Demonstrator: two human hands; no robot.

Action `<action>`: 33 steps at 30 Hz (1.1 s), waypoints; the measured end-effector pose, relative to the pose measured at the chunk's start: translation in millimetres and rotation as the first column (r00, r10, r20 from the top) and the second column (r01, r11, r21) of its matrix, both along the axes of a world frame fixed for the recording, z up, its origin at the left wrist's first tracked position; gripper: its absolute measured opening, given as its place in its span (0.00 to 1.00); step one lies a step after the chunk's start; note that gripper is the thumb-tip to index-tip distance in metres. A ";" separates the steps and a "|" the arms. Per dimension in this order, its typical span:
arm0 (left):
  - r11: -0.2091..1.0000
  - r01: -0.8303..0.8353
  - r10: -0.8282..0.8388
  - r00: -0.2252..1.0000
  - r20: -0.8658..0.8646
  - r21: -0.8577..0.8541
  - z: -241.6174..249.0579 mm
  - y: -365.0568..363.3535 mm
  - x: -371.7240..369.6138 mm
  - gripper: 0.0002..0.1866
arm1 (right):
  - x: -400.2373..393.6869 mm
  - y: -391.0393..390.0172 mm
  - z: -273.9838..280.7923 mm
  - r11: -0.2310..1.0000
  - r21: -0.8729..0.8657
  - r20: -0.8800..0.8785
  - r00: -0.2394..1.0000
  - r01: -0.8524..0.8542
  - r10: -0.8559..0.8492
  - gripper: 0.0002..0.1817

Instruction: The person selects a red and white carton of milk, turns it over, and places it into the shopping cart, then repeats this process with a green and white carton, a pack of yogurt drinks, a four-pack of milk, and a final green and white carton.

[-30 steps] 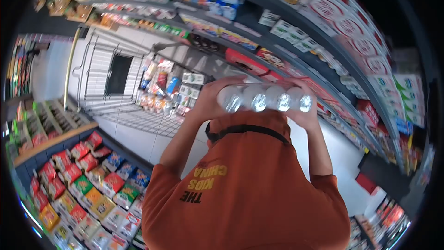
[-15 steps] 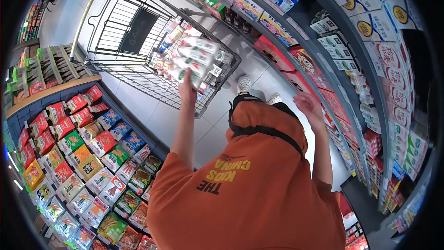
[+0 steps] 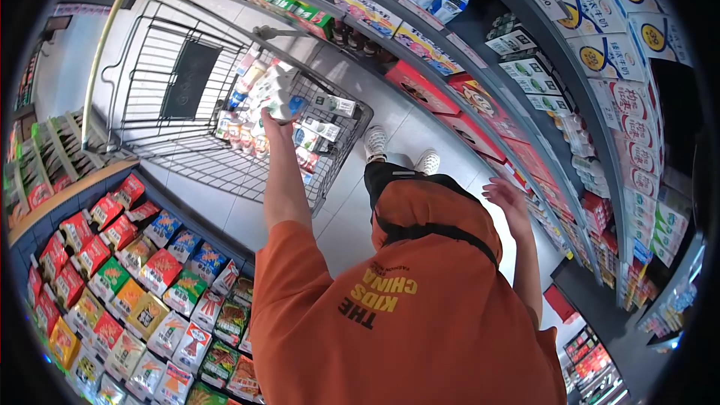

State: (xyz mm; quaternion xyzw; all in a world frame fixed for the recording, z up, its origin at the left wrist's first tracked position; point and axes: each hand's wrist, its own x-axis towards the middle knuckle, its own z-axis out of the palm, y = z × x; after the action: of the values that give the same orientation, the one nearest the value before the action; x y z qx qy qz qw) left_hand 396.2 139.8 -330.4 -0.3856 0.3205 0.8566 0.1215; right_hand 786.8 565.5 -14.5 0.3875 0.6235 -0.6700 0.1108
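My left hand (image 3: pixel 277 126) reaches out over the shopping cart (image 3: pixel 346 161) and grips a white multipack (image 3: pixel 271 90). The pack looks lumpy, as if made of several small containers wrapped together. Below and around it in the cart lie white-and-green cartons (image 3: pixel 321 127), small bottles with orange and white labels (image 3: pixel 241 137), and something blue (image 3: pixel 297 104). My right hand (image 3: pixel 508 199) hangs at my right side near the lower shelves, fingers apart and holding nothing.
To the left, a sloped display (image 3: pixel 146 161) carries rows of bagged snacks (image 3: pixel 161 270). Shelving on the right holds red boxes (image 3: pixel 424 88), milk cartons (image 3: pixel 607 56) and blue packs (image 3: pixel 450 0). My white shoes (image 3: pixel 376 141) stand on the tiled floor (image 3: pixel 352 214) beside the cart.
My left hand has lowered the white pack farther into the cart, and the pack has turned. My right hand stays at my side. The view has shifted slightly.
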 end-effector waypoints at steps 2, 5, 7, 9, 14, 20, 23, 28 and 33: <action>0.994 -0.072 0.066 0.995 0.076 0.086 -43.5 0.6 -18.9 0.27 | 6.1 0.7 13.0 0.998 0.037 0.040 0.998 0.041 -0.042 0.19; 0.994 0.049 -0.050 0.999 -0.011 -0.099 -60.3 12.8 -19.6 0.25 | 27.7 6.2 19.1 0.991 0.081 0.088 0.990 0.103 -0.110 0.19; 0.996 0.092 -0.094 0.992 0.084 0.018 -72.1 13.6 -21.3 0.24 | 42.4 5.9 20.8 0.991 0.104 0.154 0.983 0.087 -0.103 0.20; 0.993 0.095 -0.106 0.974 0.198 0.066 -73.8 21.7 -18.7 0.22 | 56.2 5.8 23.8 0.991 0.130 0.204 0.978 0.024 -0.051 0.20; 0.662 0.545 -0.563 0.815 0.139 -0.515 -27.9 48.9 9.1 0.18 | 68.4 9.5 25.7 0.983 0.185 0.231 0.972 -0.010 -0.034 0.19; 0.079 0.602 -0.922 0.347 0.171 -0.795 67.5 119.1 90.6 0.37 | 72.5 9.3 -7.5 0.973 0.226 0.270 0.963 -0.049 -0.014 0.18; -0.178 0.456 -0.941 0.180 0.287 -0.872 97.3 157.2 132.6 0.40 | 78.3 11.0 -31.3 0.962 0.239 0.237 0.969 -0.129 0.071 0.17; -0.208 0.292 -0.937 0.214 0.276 -0.934 43.8 159.9 152.2 0.39 | 71.5 15.7 -24.3 0.909 0.336 0.281 0.947 -0.247 0.154 0.20; -0.305 0.353 -0.911 0.164 0.380 -0.884 53.1 167.1 141.9 0.43 | 63.5 24.1 3.5 0.765 0.593 0.126 0.967 -0.251 0.220 0.22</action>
State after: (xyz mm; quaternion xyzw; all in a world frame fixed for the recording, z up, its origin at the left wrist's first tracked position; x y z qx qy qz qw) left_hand 538.1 306.9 -277.3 0.1373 0.8992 0.3059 0.2810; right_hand 850.3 589.5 -11.0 0.3372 0.8451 -0.4071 0.0796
